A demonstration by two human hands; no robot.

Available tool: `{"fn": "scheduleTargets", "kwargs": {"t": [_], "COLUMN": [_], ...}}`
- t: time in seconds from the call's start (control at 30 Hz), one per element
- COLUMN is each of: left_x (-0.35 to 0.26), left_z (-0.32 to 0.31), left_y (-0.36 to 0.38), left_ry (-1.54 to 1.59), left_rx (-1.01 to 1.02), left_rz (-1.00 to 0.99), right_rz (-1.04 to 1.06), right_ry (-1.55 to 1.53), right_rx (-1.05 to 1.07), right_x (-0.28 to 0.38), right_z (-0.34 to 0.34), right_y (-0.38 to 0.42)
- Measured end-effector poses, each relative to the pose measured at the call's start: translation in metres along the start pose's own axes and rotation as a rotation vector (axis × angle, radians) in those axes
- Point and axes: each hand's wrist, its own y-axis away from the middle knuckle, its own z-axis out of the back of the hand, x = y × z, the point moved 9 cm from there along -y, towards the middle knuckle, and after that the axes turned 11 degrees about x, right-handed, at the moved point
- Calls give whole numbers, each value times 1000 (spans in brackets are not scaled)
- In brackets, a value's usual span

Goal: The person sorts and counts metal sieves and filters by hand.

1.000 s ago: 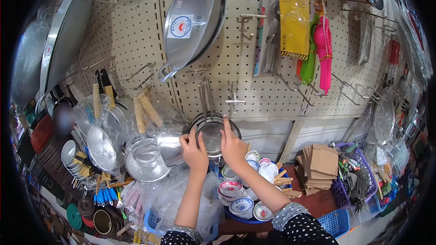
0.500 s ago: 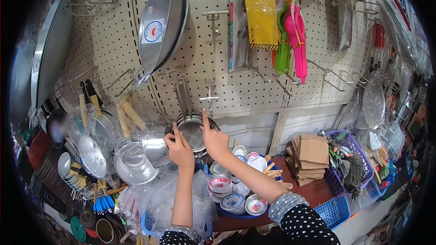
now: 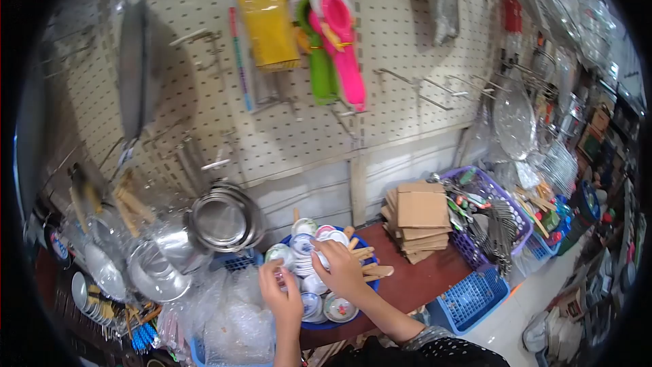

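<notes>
My left hand is at the left side of a blue basin of small bowls. Its fingers are curved and apart, and a pink-rimmed bowl shows partly between them; I see no firm hold on it. My right hand reaches over the middle of the basin, its fingers and thumb closed around a small white bowl. Around the hands lie a floral bowl, a blue-patterned bowl and several other stacked bowls. Wooden handles stick out at the basin's right.
Steel strainers or pans hang to the left, above plastic-wrapped goods. Cardboard pieces are stacked on the red-brown table. A purple basket of utensils and a blue basket stand to the right. Hooks jut from the pegboard.
Both hands have come down from pointing at the hanging strainers to the bowls in the basin. The right hand's fingers now close round a white bowl. The view has turned right.
</notes>
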Motion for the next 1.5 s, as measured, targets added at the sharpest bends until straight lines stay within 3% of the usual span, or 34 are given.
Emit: {"fn": "scheduleTargets", "kwargs": {"t": [0.07,0.2,0.5,0.83,0.93,1.07,1.13,1.27,1.37,1.4,1.5], "left_x": [-32,-79,-226,-361,-362,-323,-288,-274,-270,-260,-229], "left_z": [-30,-102,-257,-392,-453,-547,-600,-639,-663,-671,-687], "left_y": [8,19,40,22,8,-15,-24,-26,-17,-14,-7], "left_ry": [51,232,517,444,281,4,-131,-246,-327,-393,-392], "left_rx": [75,282,631,1015,1039,1032,1046,889,1088,1018,1202], "left_rz": [-84,-62,-424,-821,-864,-745,-668,-795,-574,-578,-448], "right_rz": [-46,-133,-292,-238,-229,-318,-323,-198,-90,-69,-8], "right_ry": [-32,65,238,422,373,312,307,377,449,465,464], "right_rx": [-2,9,1,62,66,59,87,230,344,371,406], "right_x": [-16,-49,-105,-179,-234,-335,-385,-454,-486,-491,-500], "right_z": [33,102,270,424,455,472,465,424,381,370,349], "right_y": [23,54,114,121,109,98,94,74,65,64,63]}}
